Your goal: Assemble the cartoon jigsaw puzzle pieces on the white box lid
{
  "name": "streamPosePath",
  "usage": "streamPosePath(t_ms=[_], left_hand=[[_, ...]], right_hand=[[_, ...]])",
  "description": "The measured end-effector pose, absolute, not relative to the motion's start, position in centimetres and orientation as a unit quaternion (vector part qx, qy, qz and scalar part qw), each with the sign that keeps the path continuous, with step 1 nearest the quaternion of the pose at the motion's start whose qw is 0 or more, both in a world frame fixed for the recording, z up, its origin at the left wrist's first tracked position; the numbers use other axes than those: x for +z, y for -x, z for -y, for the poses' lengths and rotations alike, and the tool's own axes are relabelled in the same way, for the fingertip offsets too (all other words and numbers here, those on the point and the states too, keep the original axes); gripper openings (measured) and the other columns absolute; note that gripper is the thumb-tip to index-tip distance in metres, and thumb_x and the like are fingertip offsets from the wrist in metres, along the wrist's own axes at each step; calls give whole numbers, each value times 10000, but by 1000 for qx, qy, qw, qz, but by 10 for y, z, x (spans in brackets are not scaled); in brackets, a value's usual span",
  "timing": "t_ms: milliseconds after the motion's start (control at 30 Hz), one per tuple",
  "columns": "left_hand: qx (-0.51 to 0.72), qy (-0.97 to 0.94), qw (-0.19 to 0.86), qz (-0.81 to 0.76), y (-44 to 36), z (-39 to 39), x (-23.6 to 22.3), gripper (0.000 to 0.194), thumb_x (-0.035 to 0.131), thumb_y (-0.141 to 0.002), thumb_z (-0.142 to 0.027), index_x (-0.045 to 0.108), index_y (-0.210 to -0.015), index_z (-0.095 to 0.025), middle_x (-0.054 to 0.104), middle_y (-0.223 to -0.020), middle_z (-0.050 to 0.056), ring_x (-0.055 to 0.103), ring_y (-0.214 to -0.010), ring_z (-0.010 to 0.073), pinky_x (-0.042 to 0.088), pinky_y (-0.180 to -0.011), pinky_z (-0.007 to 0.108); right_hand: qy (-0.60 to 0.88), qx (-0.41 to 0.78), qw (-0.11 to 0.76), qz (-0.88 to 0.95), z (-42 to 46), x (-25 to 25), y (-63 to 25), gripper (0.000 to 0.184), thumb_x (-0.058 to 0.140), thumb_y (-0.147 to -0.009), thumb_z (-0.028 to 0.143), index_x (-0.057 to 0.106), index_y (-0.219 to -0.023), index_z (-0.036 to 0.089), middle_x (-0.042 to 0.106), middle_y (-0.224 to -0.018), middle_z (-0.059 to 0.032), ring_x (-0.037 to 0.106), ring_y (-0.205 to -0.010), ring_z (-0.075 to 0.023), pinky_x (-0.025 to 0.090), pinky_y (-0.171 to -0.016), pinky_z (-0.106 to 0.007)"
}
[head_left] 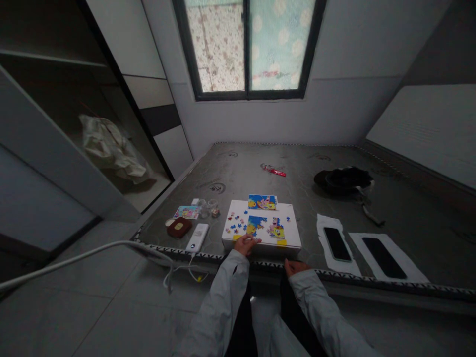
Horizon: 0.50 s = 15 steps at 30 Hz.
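Note:
A white box (293, 225) lies on the mattress in front of me and bears a partly joined cartoon jigsaw puzzle (277, 230). Loose puzzle pieces (235, 220) are scattered on the left of its top. At the back of the box is a picture card (262, 202) with the same cartoon. My left hand (245, 244) rests at the box's front edge, just below the joined pieces, its fingers curled together; anything between them is too small to make out. My right hand (295, 267) is closed by the mattress edge, near the box's front right corner, apart from the puzzle.
Left of the box are a white device (198, 238) with a cable, a brown case (179, 227), another picture card (187, 212) and small clear containers (208, 209). Two phones (337, 244) lie on white sheets at right. Behind are a red packet (274, 170) and a dark cap (342, 179).

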<state>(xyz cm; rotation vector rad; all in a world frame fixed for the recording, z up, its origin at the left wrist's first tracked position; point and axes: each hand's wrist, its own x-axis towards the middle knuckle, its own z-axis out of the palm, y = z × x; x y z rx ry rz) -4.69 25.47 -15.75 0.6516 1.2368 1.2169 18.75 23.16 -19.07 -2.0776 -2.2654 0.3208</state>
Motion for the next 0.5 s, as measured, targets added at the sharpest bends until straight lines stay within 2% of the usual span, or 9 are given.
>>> streamPosePath(t_ms=[267, 500], left_hand=[[529, -288, 585, -544, 46, -255, -161, 554, 897, -380, -487, 532, -656, -175, 650, -585, -22, 335, -324, 17, 189, -325, 187], [535, -287, 568, -556, 46, -256, -167, 500, 905, -391, -457, 618, -672, -158, 649, -573, -12, 375, -348, 32, 197, -331, 179]], right_hand=[[669, 117, 20, 733, -232, -190, -189, 477, 382, -974, 434, 756, -729, 270, 728, -734, -32, 621, -656, -165, 272, -542, -274], [673, 127, 18, 728, -232, -184, -188, 477, 384, -968, 442, 753, -721, 267, 730, -743, -24, 605, -654, -148, 262, -550, -267]])
